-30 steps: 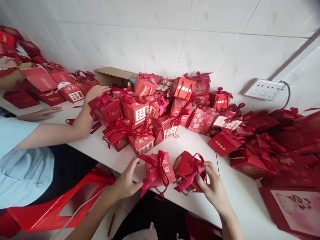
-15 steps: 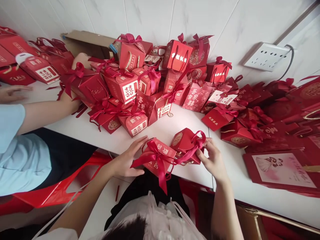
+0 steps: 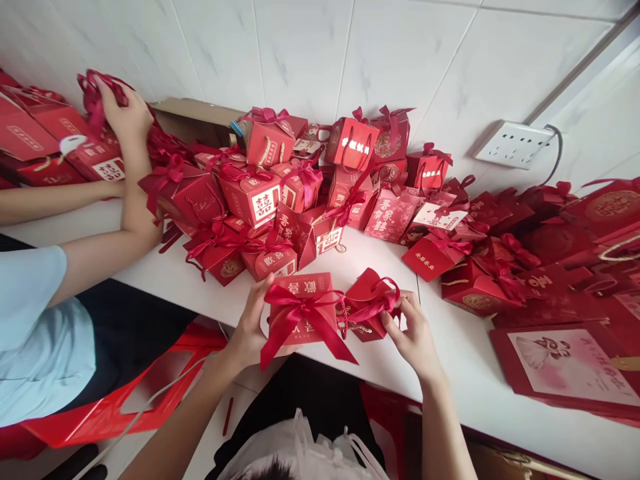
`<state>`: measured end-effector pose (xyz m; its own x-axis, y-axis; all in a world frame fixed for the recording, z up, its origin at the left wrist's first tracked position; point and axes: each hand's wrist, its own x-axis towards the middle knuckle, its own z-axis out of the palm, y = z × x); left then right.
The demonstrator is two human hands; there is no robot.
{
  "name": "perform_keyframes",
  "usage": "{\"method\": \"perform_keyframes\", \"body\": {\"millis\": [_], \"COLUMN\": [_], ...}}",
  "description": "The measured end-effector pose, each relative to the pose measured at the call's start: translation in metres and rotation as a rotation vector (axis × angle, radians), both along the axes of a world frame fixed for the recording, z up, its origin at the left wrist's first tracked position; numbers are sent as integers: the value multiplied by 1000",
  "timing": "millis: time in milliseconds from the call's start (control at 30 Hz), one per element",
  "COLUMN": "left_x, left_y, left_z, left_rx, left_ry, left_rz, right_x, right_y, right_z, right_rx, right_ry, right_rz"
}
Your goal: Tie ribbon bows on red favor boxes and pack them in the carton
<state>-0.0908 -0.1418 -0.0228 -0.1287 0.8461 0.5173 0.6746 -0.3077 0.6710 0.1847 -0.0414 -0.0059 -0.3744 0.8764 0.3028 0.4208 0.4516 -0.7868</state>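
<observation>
Near the table's front edge, my left hand (image 3: 254, 330) is wrapped round the left side of a red gift box (image 3: 320, 291). This box has pale lettering, a twisted cord handle and a wide ribbon bow (image 3: 303, 309) tied on top. Just right of it, a second red gift box (image 3: 364, 285) sits on the white table. My right hand (image 3: 414, 333) pinches the loop of ribbon (image 3: 376, 308) at the second box's top. Behind both boxes rises a pile of similar red boxes with bows, among them one with a white double-happiness label (image 3: 265, 204).
On the left, a co-worker's raised hand (image 3: 125, 110) grips a bundle of red ribbons (image 3: 90, 93). An open cardboard box (image 3: 195, 112) stands by the tiled wall. A power strip (image 3: 514, 145) hangs at right, above red bags with a printed picture card (image 3: 570, 363).
My left hand has tipped its gift box up so its lettered face shows more squarely. My right hand keeps the ribbon. The co-worker's hand has risen with a bundle of ribbons.
</observation>
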Motion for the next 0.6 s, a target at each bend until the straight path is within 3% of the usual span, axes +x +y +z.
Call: {"method": "perform_keyframes", "body": {"millis": [200, 433, 600], "left_x": [-4, -15, -32], "left_y": [4, 11, 18], "left_z": [11, 26, 42], "left_rx": [246, 433, 452], "left_ry": [68, 169, 42], "left_rz": [339, 455, 630], "right_x": [-1, 1, 1], "right_y": [2, 3, 5], "right_z": [-5, -11, -17], "right_rx": [53, 94, 126], "right_ry": [-18, -31, -23], "right_rz": [19, 36, 38]}}
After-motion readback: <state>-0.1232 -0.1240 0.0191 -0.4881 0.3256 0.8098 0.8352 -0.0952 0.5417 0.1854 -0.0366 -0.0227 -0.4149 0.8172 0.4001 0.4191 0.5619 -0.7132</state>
